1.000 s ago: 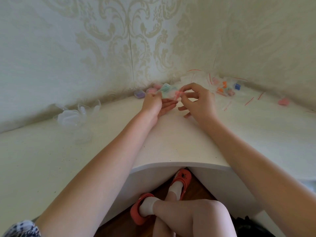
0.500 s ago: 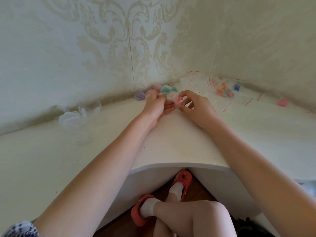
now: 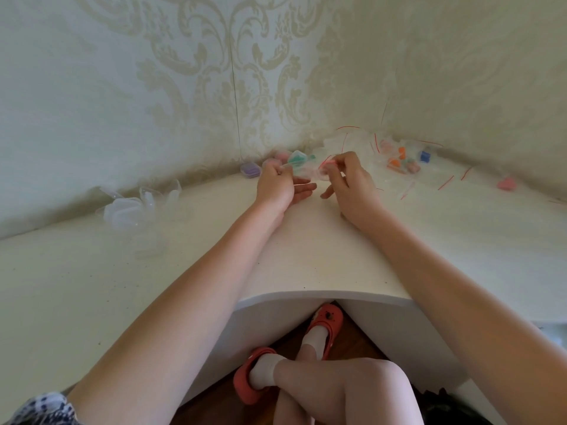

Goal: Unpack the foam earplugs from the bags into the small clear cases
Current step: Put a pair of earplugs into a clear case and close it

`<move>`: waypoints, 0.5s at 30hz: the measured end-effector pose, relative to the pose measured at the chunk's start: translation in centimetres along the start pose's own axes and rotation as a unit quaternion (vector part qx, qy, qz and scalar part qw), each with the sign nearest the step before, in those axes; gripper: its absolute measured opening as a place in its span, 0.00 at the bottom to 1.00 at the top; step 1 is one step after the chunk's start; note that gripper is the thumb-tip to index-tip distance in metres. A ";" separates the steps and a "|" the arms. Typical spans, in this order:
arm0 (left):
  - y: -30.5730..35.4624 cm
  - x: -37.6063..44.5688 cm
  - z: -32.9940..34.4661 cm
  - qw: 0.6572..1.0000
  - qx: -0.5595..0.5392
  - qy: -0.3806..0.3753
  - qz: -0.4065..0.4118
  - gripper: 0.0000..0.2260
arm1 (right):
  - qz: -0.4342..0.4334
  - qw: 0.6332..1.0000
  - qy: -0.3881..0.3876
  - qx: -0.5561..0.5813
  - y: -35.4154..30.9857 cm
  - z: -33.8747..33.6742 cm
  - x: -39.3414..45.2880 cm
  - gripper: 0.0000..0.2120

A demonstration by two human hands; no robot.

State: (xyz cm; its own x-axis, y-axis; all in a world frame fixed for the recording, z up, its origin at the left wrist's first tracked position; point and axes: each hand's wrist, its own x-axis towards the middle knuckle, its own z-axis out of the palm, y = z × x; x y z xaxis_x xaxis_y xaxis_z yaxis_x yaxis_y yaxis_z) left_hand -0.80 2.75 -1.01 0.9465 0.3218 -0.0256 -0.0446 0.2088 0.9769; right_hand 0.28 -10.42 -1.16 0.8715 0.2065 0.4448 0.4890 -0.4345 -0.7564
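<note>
Nearest, a bare stretch of the white corner desk [image 3: 306, 256], worth keeping free as a landing spot. Just past it, over the desk: left hand [image 3: 274, 187] pinching one edge of a small clear plastic bag with a red zip strip [image 3: 310, 172], lower fingers loosely extended; right hand [image 3: 352, 185] pinching the opposite edge near the red strip, thumb and forefinger closed on it. Something pale pink inside the bag (probably the foam earplugs, too blurred to say for sure).

Best done by pulling the two lips straight apart, grip close to the strip, bag held low so nothing bounces off the desk. Then tip out into a case rather than digging with fingers.

Off to the left, a cluster of empty small clear plastic cases [image 3: 132, 207], well apart from the hands; better to bring one close first. Farther back by the wall, filled cases, purple [image 3: 250, 170] and teal [image 3: 297, 157]. Far right, a heap of clear bags with coloured earplugs [image 3: 402, 161] not yet opened.
</note>
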 end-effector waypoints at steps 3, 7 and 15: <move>0.0 -0.1 0.2 1.000 0.003 0.028 -0.001 0.10 | 0.046 0.995 0.022 0.084 -0.4 0.2 0.1 0.07; 0.1 0.5 -0.9 0.989 -0.004 0.139 0.047 0.10 | 0.078 0.984 0.073 0.140 -0.6 -0.4 0.4 0.07; -0.3 1.2 -1.6 0.971 0.139 0.110 0.163 0.14 | 0.045 0.996 0.030 0.068 -0.4 0.2 -0.1 0.05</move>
State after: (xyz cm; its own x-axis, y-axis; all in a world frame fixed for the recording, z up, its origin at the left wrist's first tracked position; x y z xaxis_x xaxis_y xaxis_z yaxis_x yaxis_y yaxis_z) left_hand -0.15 4.60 -1.69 0.8044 0.5242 0.2797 -0.2136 -0.1841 0.9594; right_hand -0.03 -10.06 -1.02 0.9100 0.1175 0.3976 0.4136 -0.3245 -0.8507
